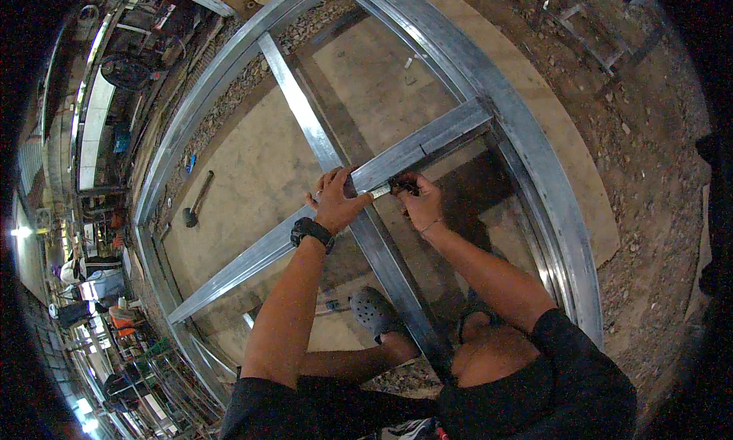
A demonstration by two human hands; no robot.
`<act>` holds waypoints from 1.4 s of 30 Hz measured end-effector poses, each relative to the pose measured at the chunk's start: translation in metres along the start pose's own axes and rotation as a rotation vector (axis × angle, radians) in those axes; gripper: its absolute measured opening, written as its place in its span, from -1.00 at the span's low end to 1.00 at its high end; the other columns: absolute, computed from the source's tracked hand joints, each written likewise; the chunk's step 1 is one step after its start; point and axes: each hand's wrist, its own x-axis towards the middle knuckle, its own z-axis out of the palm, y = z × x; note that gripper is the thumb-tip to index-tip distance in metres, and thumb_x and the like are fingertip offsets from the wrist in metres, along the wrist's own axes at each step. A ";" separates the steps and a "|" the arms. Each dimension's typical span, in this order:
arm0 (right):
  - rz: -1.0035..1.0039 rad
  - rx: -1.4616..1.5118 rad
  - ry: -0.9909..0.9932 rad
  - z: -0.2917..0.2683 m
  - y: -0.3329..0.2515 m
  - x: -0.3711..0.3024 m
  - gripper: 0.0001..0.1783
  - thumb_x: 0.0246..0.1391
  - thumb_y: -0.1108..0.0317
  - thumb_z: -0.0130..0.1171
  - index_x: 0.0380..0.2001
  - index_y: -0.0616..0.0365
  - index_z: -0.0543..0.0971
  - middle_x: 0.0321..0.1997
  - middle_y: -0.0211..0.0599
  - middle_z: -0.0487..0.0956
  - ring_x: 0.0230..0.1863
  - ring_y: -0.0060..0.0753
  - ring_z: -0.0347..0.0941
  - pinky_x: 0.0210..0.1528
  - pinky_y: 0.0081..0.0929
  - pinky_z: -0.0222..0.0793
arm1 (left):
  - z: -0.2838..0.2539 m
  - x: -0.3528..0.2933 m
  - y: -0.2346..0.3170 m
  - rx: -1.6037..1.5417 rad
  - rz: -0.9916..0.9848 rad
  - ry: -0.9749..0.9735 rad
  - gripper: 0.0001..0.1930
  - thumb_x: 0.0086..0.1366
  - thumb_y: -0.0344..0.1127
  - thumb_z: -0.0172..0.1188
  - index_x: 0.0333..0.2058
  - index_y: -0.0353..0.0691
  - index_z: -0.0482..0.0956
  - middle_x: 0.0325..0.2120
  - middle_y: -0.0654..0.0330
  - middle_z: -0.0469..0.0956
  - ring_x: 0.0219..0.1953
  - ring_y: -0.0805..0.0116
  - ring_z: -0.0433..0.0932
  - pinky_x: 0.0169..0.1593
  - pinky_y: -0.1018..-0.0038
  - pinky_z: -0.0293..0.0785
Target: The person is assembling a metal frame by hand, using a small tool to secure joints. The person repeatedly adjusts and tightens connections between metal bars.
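A large frame of shiny metal bars (393, 268) lies around me, with a long bar and a cross bar (427, 141) meeting near its middle. My left hand (336, 202), a black watch on its wrist, is over that crossing. Its fingers are bent over the metal, and its thumb presses the end of a short pale strip (379, 191). The strip runs to a small dark case, apparently a tape measure, in my right hand (422, 205). That hand's fingers are closed around the case beside the cross bar; they hide most of it.
A hammer or mallet (198, 199) lies on the boards inside the frame, at left. My shoe (374, 312) stands beside the long bar. Stony dirt (649, 287) borders the right side. Far left are a fan (126, 72), stacked metal and other workshop items.
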 end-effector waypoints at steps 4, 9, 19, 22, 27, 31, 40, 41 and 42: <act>-0.086 -0.092 0.053 -0.006 0.010 0.007 -0.80 0.06 0.56 0.28 -0.21 0.12 0.64 -0.39 -0.49 0.60 -0.55 -0.67 0.43 -0.57 -0.62 0.37 | 0.000 0.000 0.014 0.008 -0.032 -0.003 -0.21 -0.02 -0.03 0.37 0.26 -0.04 0.45 0.23 0.12 0.40 0.35 0.07 0.24 0.42 0.15 -0.05; 0.001 0.016 0.032 0.000 0.002 0.002 -0.81 0.04 0.58 0.28 -0.24 0.16 0.62 -0.39 -0.47 0.61 -0.58 -0.64 0.42 -0.60 -0.59 0.35 | -0.007 -0.001 0.004 -0.187 -0.170 -0.059 -0.22 0.00 -0.07 0.30 0.28 0.00 0.43 0.28 0.17 0.38 0.42 0.13 0.15 0.45 0.16 -0.15; -0.055 -0.029 0.016 -0.004 0.000 0.004 -0.82 0.03 0.57 0.28 -0.25 0.18 0.62 -0.39 -0.46 0.62 -0.58 -0.65 0.43 -0.59 -0.59 0.36 | -0.009 0.002 0.020 0.015 -0.042 -0.072 -0.16 0.01 0.05 0.46 0.27 -0.10 0.42 0.26 0.03 0.37 0.38 0.02 0.18 0.44 0.15 -0.01; -0.048 -0.036 0.015 -0.002 -0.002 0.001 -0.83 0.03 0.55 0.30 -0.26 0.17 0.63 -0.39 -0.47 0.62 -0.58 -0.65 0.43 -0.58 -0.59 0.35 | -0.010 0.000 0.018 0.020 -0.058 -0.073 -0.12 -0.01 0.12 0.48 0.28 -0.09 0.42 0.28 -0.01 0.33 0.38 -0.03 0.17 0.45 0.15 -0.01; -0.177 -0.053 0.026 -0.005 0.013 0.010 -0.84 0.03 0.54 0.32 -0.28 0.17 0.63 -0.40 -0.48 0.61 -0.58 -0.65 0.42 -0.58 -0.58 0.35 | -0.005 0.000 0.019 0.089 -0.115 -0.039 -0.07 -0.05 0.21 0.47 0.28 -0.03 0.42 0.33 0.02 0.28 0.42 -0.04 0.11 0.46 -0.04 -0.17; -0.171 -0.110 0.013 -0.007 0.014 0.011 -0.82 0.02 0.54 0.33 -0.25 0.17 0.63 -0.37 -0.47 0.63 -0.59 -0.64 0.42 -0.57 -0.57 0.36 | 0.001 0.000 0.029 0.195 -0.203 -0.016 -0.06 -0.10 0.26 0.47 0.27 0.03 0.43 0.35 0.10 0.27 0.45 -0.01 0.07 0.40 -0.30 -0.37; 0.240 0.455 -0.056 -0.048 -0.029 -0.012 -0.65 0.15 0.46 0.17 0.03 0.16 0.53 -0.17 -0.23 0.66 -0.42 -0.48 0.52 -0.35 -0.48 0.48 | 0.010 -0.002 0.020 0.219 -0.184 0.047 -0.07 -0.11 0.27 0.48 0.25 0.11 0.41 0.31 0.19 0.34 0.39 -0.05 0.15 0.35 -0.37 -0.23; 0.276 0.637 -0.053 -0.060 -0.031 -0.014 -0.63 0.16 0.46 0.14 0.07 0.16 0.50 -0.14 -0.19 0.66 -0.38 -0.45 0.54 -0.31 -0.47 0.50 | 0.011 -0.002 0.023 0.213 -0.187 0.039 -0.08 -0.11 0.26 0.48 0.26 0.11 0.40 0.30 0.19 0.35 0.39 -0.04 0.16 0.35 -0.39 -0.23; 0.325 0.588 -0.082 -0.070 -0.035 -0.014 -0.59 0.20 0.47 0.11 0.13 0.15 0.46 -0.10 -0.14 0.65 -0.34 -0.41 0.54 -0.23 -0.43 0.51 | 0.011 -0.001 0.024 0.227 -0.186 0.052 -0.08 -0.10 0.25 0.48 0.25 0.10 0.41 0.29 0.18 0.36 0.39 -0.04 0.17 0.35 -0.38 -0.22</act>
